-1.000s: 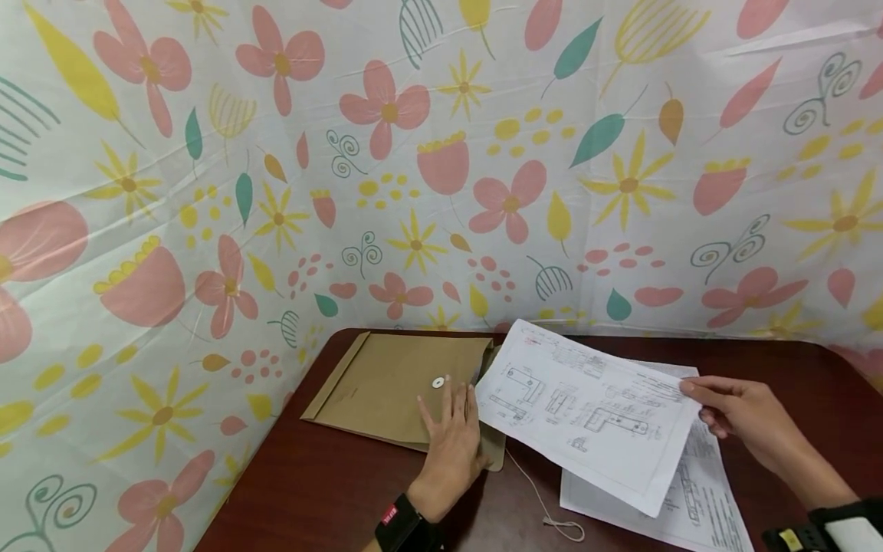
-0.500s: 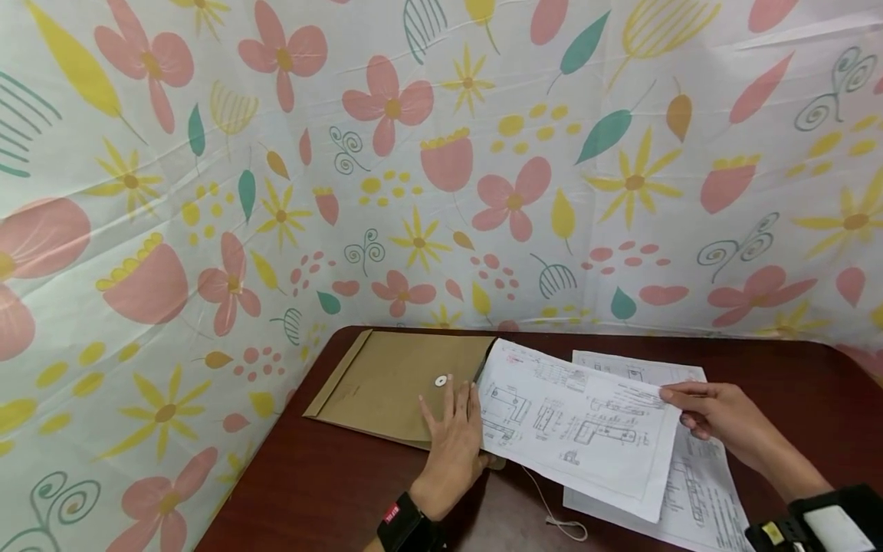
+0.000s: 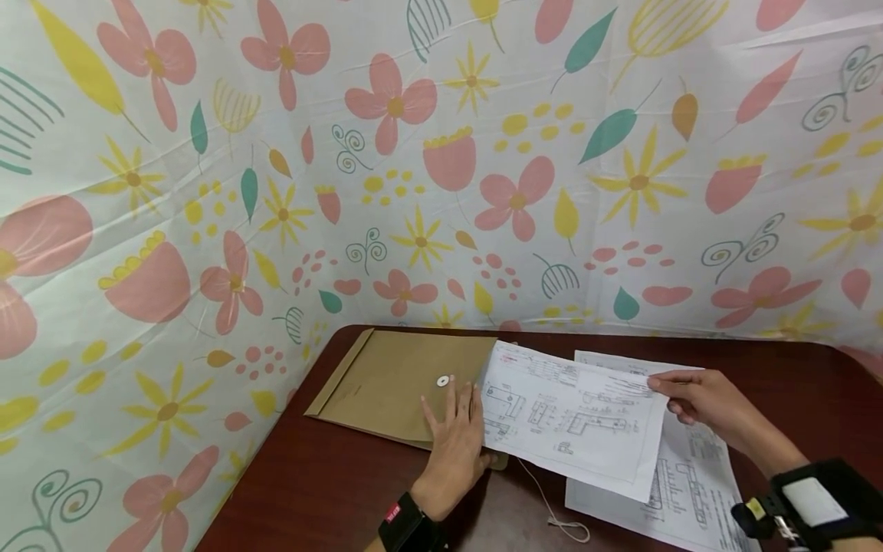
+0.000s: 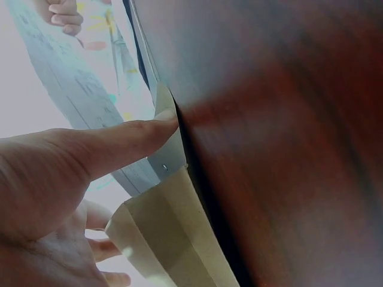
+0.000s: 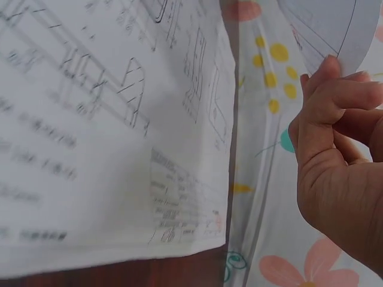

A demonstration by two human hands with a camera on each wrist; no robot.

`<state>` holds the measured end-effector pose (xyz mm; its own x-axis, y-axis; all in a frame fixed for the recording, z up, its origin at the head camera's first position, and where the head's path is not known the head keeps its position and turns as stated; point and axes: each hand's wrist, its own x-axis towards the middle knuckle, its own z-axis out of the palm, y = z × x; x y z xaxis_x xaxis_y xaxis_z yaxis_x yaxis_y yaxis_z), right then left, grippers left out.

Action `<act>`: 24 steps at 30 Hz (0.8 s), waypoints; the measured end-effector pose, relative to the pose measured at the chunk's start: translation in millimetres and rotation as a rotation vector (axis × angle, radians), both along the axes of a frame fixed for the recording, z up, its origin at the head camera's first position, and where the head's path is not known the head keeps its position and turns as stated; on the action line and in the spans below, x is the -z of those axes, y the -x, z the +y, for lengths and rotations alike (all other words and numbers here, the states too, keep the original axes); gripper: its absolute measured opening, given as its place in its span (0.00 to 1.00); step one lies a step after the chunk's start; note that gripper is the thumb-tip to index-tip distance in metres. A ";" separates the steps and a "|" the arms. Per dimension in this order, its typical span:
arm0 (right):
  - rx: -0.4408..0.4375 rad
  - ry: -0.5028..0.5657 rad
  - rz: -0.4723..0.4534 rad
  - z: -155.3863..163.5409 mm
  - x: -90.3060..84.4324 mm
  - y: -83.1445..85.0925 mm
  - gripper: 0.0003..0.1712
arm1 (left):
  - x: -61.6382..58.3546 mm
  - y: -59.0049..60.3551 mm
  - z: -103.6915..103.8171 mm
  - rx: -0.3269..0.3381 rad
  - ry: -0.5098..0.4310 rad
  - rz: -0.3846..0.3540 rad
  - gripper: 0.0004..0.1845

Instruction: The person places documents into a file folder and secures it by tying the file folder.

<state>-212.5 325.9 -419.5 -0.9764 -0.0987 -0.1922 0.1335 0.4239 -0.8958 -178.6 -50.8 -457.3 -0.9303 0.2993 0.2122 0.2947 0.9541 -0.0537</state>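
A brown string-tie envelope (image 3: 396, 383) lies flat at the table's back left corner. My left hand (image 3: 457, 445) rests on its near right end with straight fingers; in the left wrist view the thumb (image 4: 119, 146) presses the envelope's edge (image 4: 173, 239). My right hand (image 3: 697, 399) pinches the right edge of a white sheet of technical drawings (image 3: 569, 418), held low over the table, its left edge at the envelope's mouth. The right wrist view shows that hand (image 5: 338, 143) gripping the sheet's edge (image 5: 326, 24).
More printed sheets (image 3: 679, 483) lie on the dark red table (image 3: 310, 491) under the held sheet. A loose white string (image 3: 552, 510) trails from the envelope toward the near edge. A flowered cloth backdrop (image 3: 441, 153) walls the table's back and left sides.
My right hand has carried the sheet leftward and lowered it, so its left edge now reaches the envelope's mouth. My left hand has stayed on the envelope.
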 end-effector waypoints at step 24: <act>-0.075 -0.010 0.089 -49.4 -1.2 50.5 0.31 | -1.6 0.8 -1.7 -0.001 0.045 -0.011 0.59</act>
